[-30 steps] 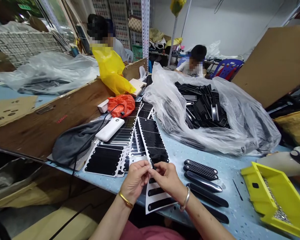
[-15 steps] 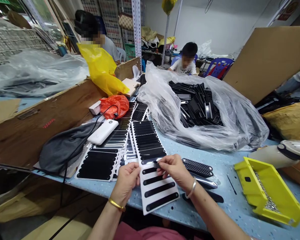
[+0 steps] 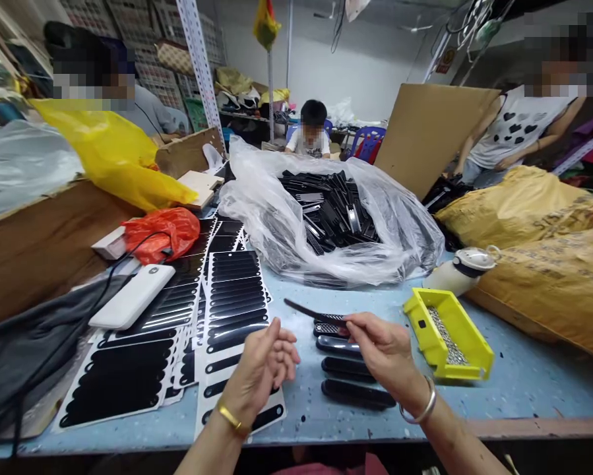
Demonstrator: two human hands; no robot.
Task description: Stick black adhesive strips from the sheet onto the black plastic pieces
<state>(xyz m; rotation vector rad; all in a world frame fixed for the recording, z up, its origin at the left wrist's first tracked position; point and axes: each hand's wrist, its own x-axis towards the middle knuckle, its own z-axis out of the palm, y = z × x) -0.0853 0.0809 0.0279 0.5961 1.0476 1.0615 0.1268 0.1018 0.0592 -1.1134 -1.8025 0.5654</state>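
In my right hand [image 3: 386, 353] a thin black adhesive strip [image 3: 309, 310] is pinched at one end, its free end pointing left. Beneath it lie several black handle-like pieces in a column, among them a smooth one [image 3: 358, 394] nearest me and a textured one [image 3: 326, 328] partly covered by the strip. My left hand [image 3: 265, 359] is loosely curled with fingers apart and nothing in it. It hovers over the right edge of a white backing sheet of black strips [image 3: 234, 290], whose near part shows white gaps between strips.
A clear plastic bag [image 3: 256, 218] full of black pieces stands behind. To the right are a yellow bin [image 3: 474, 336] of small metal parts and a bottle [image 3: 449, 277]. Leftward lie a white power bank [image 3: 132, 297], a red bag [image 3: 162, 234] and stacked strip sheets [image 3: 118, 376]. Other people sit or stand beyond.
My right hand has lifted a black strip off the sheet and carried it right, over the black pieces. My left hand has let go of the sheet's edge. The view has turned right.
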